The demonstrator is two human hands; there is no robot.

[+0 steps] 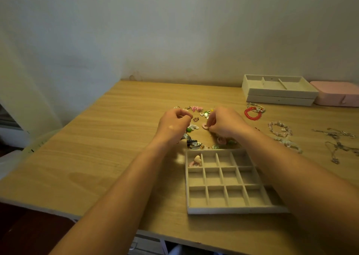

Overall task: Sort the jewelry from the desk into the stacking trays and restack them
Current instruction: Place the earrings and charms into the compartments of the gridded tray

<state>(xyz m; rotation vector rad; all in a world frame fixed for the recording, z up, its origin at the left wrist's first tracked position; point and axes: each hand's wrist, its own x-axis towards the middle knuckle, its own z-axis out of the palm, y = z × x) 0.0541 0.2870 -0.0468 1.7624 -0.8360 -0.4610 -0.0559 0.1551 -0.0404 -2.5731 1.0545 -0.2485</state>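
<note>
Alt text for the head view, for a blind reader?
Over jewelry scattered on a desk, the right hand pinches a pink ring; the left hand is curled, contents unclear. A gridded tray lies nearer, one pink piece in its far-left cell; stacked trays and bracelets lie right.

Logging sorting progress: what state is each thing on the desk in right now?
left hand, fingers curled, contents too small to tell
right hand, pinching pink ring
grid tray, on desk, far-left compartment holds pink piece
stacked trays, two stacked, top uncovered
pink box, closed
red bracelet, loose on desk
</note>
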